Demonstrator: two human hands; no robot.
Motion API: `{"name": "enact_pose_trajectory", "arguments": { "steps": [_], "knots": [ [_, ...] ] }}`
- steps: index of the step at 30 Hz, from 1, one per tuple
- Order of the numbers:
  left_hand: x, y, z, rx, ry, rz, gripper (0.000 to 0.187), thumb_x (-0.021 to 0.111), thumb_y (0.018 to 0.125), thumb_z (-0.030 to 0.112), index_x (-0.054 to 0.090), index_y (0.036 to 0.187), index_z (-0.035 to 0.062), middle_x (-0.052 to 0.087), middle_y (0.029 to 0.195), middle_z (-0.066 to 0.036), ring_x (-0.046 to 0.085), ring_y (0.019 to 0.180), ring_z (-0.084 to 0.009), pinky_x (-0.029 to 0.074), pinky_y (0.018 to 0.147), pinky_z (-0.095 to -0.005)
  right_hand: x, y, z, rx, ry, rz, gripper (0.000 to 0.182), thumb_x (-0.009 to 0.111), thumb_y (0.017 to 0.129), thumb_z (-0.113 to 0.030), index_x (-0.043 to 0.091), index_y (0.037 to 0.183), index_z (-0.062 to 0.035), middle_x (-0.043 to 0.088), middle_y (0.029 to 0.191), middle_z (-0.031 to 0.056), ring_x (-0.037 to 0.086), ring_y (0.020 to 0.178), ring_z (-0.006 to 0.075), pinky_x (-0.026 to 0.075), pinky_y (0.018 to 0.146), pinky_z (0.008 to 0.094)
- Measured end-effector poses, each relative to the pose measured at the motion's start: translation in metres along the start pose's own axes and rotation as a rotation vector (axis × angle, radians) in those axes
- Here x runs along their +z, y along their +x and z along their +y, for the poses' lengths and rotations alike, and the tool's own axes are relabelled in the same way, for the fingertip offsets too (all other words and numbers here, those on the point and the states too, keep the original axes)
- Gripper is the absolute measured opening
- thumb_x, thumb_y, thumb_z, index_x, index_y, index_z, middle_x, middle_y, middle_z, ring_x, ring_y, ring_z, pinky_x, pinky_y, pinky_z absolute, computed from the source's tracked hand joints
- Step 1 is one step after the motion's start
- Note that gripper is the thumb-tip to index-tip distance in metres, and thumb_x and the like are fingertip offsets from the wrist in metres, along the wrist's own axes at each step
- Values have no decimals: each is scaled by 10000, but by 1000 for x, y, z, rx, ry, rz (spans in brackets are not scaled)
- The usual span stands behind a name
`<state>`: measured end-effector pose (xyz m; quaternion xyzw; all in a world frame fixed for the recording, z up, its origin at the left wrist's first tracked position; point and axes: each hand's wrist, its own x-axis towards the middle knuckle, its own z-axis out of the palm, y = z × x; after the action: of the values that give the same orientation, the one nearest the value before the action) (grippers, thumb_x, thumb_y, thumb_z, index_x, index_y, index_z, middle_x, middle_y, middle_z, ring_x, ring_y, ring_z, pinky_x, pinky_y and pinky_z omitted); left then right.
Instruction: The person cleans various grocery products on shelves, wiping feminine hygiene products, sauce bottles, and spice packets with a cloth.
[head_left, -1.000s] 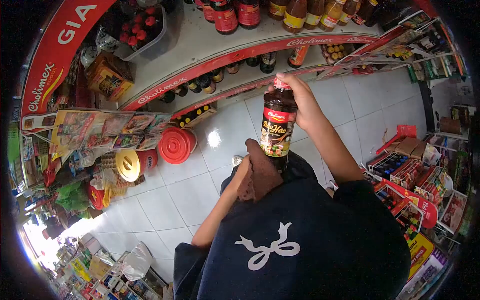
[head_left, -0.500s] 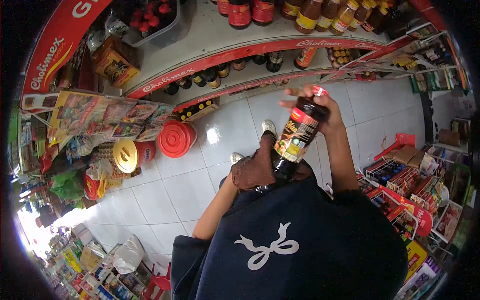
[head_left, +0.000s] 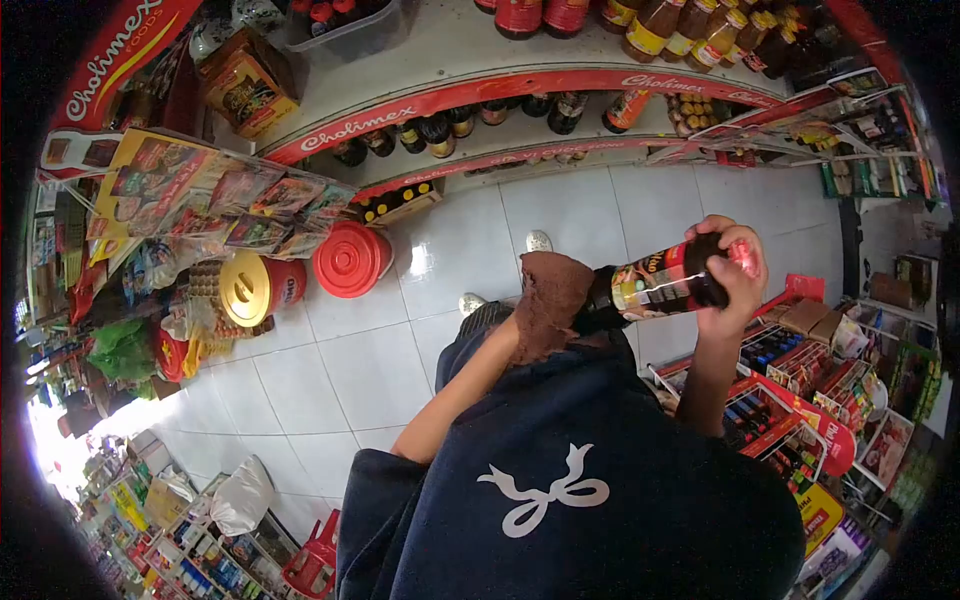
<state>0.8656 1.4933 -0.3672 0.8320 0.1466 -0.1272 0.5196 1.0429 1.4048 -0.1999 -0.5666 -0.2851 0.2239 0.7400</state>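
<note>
Across the front of my body lies a dark sauce bottle with a printed label and a red cap, held nearly sideways. My right hand is closed around its capped end, fingers curled over the top. A brown cloth covers most of my left hand, which presses it around the other end of the bottle. The fingers of that hand are hidden by the cloth.
Ahead, a shelf with red edging carries several sauce bottles and a clear plastic tub. A red lidded bucket and a yellow-lidded bucket stand at left. Merchandise racks are on the right.
The bottle has turned from steeply tilted to nearly sideways, its capped end moving right and down with my right hand. The cloth and left hand have shifted right and slightly up.
</note>
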Motion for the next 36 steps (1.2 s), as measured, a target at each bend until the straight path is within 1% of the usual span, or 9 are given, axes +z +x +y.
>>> {"name": "enact_pose_trajectory", "arguments": {
  "steps": [4,16,21,24,27,30,32,33,36],
  "knots": [
    [2,-3,12,-75,-396,194,456,411,812,348,402,1194,99,471,1134,-101,443,1006,-245,378,853,-340,26,-8,-4,25,-86,-62,226,600,604,-60,453,769,-14,537,847,171,524,799,233,411,736,327],
    [8,-30,-27,-241,-501,256,383,418,827,293,437,1130,59,500,1074,-114,484,937,-244,416,817,-335,87,-29,22,101,-265,-414,213,653,595,-5,502,744,-29,543,912,118,517,833,159,388,770,272],
    [6,-28,-41,-348,-525,259,354,421,834,270,452,1104,43,513,1049,-120,501,908,-243,432,803,-333,88,-18,33,188,-347,-650,434,708,586,-49,560,992,-21,511,1057,111,473,1021,201,351,883,305],
    [-18,-15,-41,-455,-463,182,338,423,837,257,461,1088,33,520,1034,-123,511,891,-243,441,794,-332,78,2,47,151,-297,-837,462,729,565,-71,559,991,-18,486,1116,158,466,1038,213,350,879,304],
    [-55,5,-21,-606,65,128,345,397,848,276,461,1091,40,524,1033,-127,522,874,-243,457,773,-337,60,26,61,313,-391,-880,444,749,589,-118,576,993,-54,488,1137,123,449,1075,215,332,915,306],
    [-29,34,-82,-306,-833,612,385,366,851,310,440,1133,59,513,1064,-125,520,904,-236,455,775,-344,47,48,83,418,-406,-907,466,758,584,-145,575,1003,-59,526,1082,124,495,1024,208,372,875,286],
    [-24,43,-113,-389,-646,654,384,381,838,303,448,1133,66,517,1068,-119,522,914,-227,452,771,-337,37,58,101,399,-491,-939,474,760,577,-149,574,1005,-65,541,1057,128,512,1004,210,390,856,283],
    [-41,40,-105,-592,-174,513,371,407,824,285,463,1119,67,524,1063,-113,524,914,-219,449,766,-327,36,59,113,179,-548,-958,484,763,563,-138,577,1006,-75,557,1020,132,526,985,223,404,842,298],
    [-70,34,-51,-690,309,678,200,574,668,256,605,786,97,588,803,-88,589,724,-252,460,583,-314,35,71,138,53,-670,-942,470,751,561,-119,580,996,-70,566,990,141,543,946,246,416,823,303]
  ]
}}
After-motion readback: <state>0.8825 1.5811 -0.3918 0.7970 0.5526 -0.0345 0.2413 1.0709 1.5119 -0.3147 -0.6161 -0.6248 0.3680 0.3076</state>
